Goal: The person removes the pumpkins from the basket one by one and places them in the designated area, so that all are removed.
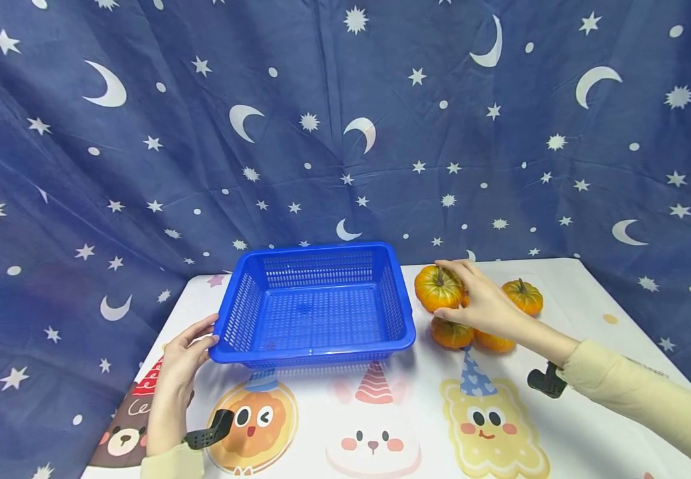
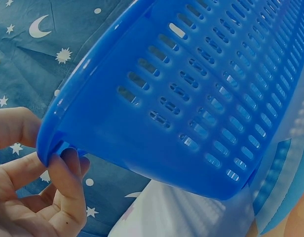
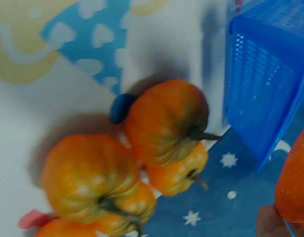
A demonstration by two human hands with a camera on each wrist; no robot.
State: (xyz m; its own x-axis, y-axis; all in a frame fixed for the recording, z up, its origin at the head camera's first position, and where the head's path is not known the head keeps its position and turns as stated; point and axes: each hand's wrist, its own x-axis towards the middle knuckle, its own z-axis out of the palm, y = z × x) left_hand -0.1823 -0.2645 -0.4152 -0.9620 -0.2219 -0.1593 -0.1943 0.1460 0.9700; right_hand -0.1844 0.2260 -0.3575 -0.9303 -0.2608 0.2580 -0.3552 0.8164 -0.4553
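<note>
A blue plastic basket (image 1: 321, 313) with slotted walls sits left of the middle of the table. My left hand (image 1: 180, 359) grips its left rim, and the left wrist view shows thumb and fingers (image 2: 65, 190) pinching the basket's edge (image 2: 48, 133). On the right, my right hand (image 1: 484, 299) holds an orange pumpkin (image 1: 438, 286) with a short stem, raised above the others beside the basket's right wall. At the edge of the right wrist view, fingertips (image 3: 271, 222) press on this pumpkin (image 3: 296, 182). Under and behind the hand lie several more small pumpkins (image 3: 90, 177), partly hidden in the head view.
One pumpkin (image 1: 522, 297) lies at the far right of the group. The white tablecloth (image 1: 585, 426) carries printed cartoon figures, among them a rabbit (image 1: 373, 436). A dark blue curtain (image 1: 297, 153) with moons and stars hangs right behind the table.
</note>
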